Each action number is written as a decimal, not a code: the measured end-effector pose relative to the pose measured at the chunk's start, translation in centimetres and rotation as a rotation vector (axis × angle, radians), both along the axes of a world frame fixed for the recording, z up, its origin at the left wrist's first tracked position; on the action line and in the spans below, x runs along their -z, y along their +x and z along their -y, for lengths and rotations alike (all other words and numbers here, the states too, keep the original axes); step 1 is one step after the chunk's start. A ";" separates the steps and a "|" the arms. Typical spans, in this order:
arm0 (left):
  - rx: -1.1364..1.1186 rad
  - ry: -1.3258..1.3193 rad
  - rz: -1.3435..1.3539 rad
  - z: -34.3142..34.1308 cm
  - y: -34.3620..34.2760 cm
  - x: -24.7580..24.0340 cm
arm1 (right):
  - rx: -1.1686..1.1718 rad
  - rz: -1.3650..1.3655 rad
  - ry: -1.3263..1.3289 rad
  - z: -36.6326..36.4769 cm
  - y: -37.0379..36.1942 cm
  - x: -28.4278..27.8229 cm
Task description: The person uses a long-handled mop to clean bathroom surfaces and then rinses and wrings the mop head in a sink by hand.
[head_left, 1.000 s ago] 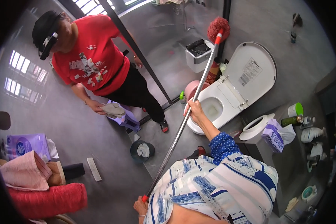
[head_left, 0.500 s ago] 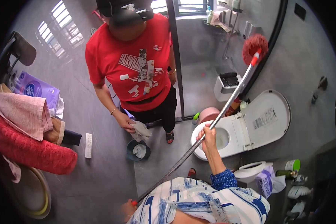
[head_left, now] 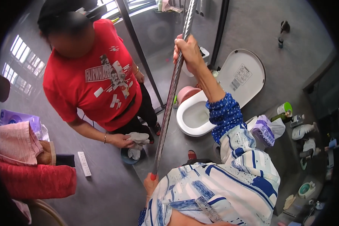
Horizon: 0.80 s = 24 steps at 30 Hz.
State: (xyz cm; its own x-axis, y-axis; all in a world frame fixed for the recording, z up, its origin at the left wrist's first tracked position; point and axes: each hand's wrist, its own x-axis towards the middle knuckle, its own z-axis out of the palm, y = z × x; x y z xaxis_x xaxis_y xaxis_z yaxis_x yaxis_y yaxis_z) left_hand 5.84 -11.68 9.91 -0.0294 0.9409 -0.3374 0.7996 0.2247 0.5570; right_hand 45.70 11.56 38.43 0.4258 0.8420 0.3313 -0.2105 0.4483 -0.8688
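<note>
A long-handled mop (head_left: pixel 167 120) with a spiral-patterned metal pole slants up and away before me; its head is out of view now. My right hand (head_left: pixel 188 52) is closed round the upper pole, arm stretched out. Low at my left side, my left hand (head_left: pixel 150 184) grips the red-tipped lower end. Beyond my right forearm stands a white toilet (head_left: pixel 182 116), its lid (head_left: pixel 248 71) raised. Facing me at the left, a person in a red shirt (head_left: pixel 101 79) holds a greyish cloth (head_left: pixel 139 138) over a small dark bucket (head_left: pixel 128 157).
A glass shower partition with a dark frame (head_left: pixel 141 52) stands ahead, with a pink basin (head_left: pixel 185 94) beside the toilet. Red and pink towels (head_left: pixel 34 180) hang at the left; a white power strip (head_left: pixel 84 164) lies nearby. Bottles and a purple tissue pack (head_left: pixel 263 132) crowd the right.
My right hand has risen and moved forward with the pole, now steeper. The mop's red fluffy head has left the view at the top. The whole view has turned and shifted.
</note>
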 end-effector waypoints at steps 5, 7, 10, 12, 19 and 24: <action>0.048 0.077 0.014 -0.5 -1.1 0.5 | 0.076 -0.071 -0.081 -0.1 2.5 5.2; 0.072 0.085 -0.139 0.1 -2.6 -0.3 | 0.059 -0.128 -0.109 -0.2 2.9 10.6; 0.162 -0.033 -0.201 2.5 -7.2 4.1 | 0.094 -0.104 -0.249 1.1 3.4 17.5; 0.142 -0.074 -0.205 3.3 -9.7 4.0 | 0.092 -0.242 -0.307 2.0 2.0 19.1; 0.338 -0.013 -0.479 5.2 -10.6 -1.4 | 0.067 -0.334 -0.502 3.2 1.6 24.2; 0.379 -0.031 -0.471 5.7 -9.2 -6.1 | 0.105 -0.407 -0.731 4.9 2.6 28.8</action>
State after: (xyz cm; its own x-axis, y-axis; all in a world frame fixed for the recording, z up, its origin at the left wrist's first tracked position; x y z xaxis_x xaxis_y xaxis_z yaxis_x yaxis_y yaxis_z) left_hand -3.36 -17.36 16.04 0.1527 0.9050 -0.3970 0.9862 -0.1133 0.1210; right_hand 48.28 6.69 9.64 0.4820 0.7344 -0.4778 -0.5588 -0.1624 -0.8133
